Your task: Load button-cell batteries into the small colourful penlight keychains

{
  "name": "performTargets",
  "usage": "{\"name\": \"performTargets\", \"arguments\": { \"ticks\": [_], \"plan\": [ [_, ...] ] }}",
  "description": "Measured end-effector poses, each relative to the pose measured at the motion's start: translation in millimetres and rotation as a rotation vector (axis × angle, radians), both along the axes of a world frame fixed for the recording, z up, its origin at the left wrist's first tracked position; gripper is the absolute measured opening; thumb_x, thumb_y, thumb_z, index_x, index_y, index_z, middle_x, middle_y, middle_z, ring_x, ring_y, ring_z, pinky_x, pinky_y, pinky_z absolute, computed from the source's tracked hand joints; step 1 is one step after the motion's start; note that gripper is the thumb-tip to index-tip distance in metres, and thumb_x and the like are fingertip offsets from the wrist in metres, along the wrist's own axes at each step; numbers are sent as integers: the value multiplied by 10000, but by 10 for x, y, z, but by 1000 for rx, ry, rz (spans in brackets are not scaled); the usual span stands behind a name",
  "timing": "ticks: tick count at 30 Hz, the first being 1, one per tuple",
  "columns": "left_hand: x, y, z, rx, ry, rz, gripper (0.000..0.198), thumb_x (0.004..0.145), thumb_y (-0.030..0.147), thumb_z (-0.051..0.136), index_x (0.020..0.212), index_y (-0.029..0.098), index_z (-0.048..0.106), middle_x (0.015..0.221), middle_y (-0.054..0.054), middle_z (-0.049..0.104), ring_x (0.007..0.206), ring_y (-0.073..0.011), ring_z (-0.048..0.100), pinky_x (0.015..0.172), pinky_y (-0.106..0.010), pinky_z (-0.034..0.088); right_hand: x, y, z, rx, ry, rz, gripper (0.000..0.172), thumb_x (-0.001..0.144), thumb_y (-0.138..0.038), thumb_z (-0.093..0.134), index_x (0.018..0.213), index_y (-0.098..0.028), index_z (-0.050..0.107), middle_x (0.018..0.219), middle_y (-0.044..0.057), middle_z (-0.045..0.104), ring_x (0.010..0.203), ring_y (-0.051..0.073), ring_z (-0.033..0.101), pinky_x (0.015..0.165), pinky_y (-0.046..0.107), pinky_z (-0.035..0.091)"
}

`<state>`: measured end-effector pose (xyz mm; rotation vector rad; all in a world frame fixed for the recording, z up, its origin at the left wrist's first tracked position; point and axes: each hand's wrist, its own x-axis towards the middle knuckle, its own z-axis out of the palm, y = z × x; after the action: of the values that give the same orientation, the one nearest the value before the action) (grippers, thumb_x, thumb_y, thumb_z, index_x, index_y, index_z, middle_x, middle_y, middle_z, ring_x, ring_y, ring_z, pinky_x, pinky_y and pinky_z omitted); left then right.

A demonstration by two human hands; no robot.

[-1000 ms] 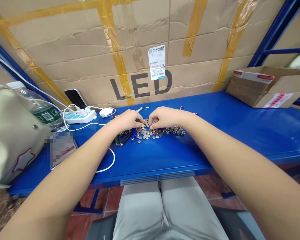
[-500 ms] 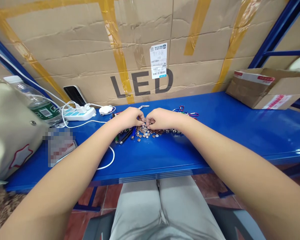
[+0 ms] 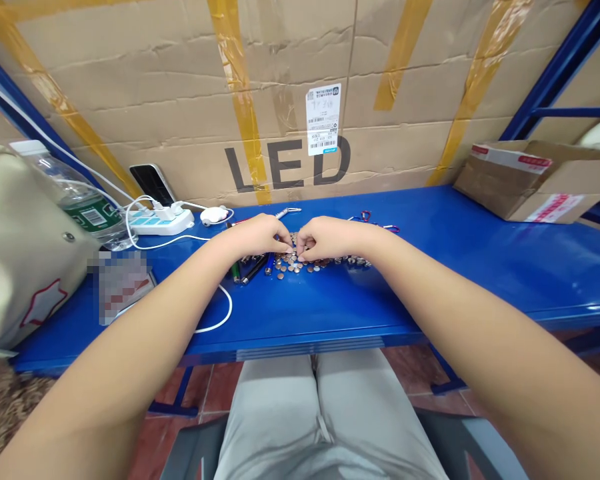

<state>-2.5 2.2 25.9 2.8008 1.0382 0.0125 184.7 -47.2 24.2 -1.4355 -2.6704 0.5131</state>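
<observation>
Small round metal discs (image 3: 293, 265), silvery and coppery and much like button cells, lie in a loose pile on the blue table (image 3: 340, 307). Over the pile's far side, my left hand (image 3: 267, 235) is closed in a pinch with its fingertips among the discs. Facing it, nearly touching, my right hand (image 3: 320, 239) pinches too. Whatever sits between either set of fingertips is too small to tell. Slim metal tubes lie beside my left hand, among them a black tube (image 3: 255, 270), a green tube (image 3: 236, 272) and a blue tube (image 3: 269, 265).
Small carabiner clips (image 3: 365, 216) lie beyond my right wrist. To the left are a power strip (image 3: 167, 221) with white cables, a phone (image 3: 153, 185), a water bottle (image 3: 93, 213) and a cream bag (image 3: 25, 247). An open cardboard box (image 3: 510, 183) stands right; a large carton (image 3: 180, 100) backs the table.
The view has shifted slightly. Both hands stay over the discs, still pinched, with only small finger movements.
</observation>
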Motion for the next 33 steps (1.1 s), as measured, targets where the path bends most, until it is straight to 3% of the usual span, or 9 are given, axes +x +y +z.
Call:
{"name": "performTargets", "arguments": {
  "ticks": [7,13,16,27,33],
  "plan": [
    [-1,7,-6,-5,29,22,212,772,339,647,931,251,756,973,5,744,856,-166,650,730,-237,443,-40,-60,60,-27,-58,-38,250,737,-201,600,953,-205,725,891,15,728,657,118,573,545,228,354],
    [23,-2,-22,43,27,-17,188,775,321,654,904,219,746,937,-19,736,825,-166,644,730,-254,441,-60,-75,64,-8,-83,-45,170,719,-199,597,853,-191,701,706,6,672,564,111,505,522,242,322],
    [39,-30,-20,88,5,-16,158,761,297,674,870,208,746,881,-19,731,792,-163,636,713,-258,436,-57,-62,50,14,-75,-37,159,718,-194,589,839,-191,693,707,3,663,554,108,487,513,245,311],
    [22,-166,36,61,-57,-79,140,823,250,639,879,199,756,892,-17,739,808,-149,649,740,-250,453,54,-12,-1,-17,22,61,247,677,-146,584,867,-238,711,874,-8,717,720,135,603,588,228,390],
    [60,-145,1,30,-65,-115,164,815,262,666,939,207,759,988,-29,737,920,-169,659,828,-266,459,154,9,98,133,56,-82,207,741,-188,561,899,-199,694,867,31,702,692,135,577,590,250,378]
  ]
}}
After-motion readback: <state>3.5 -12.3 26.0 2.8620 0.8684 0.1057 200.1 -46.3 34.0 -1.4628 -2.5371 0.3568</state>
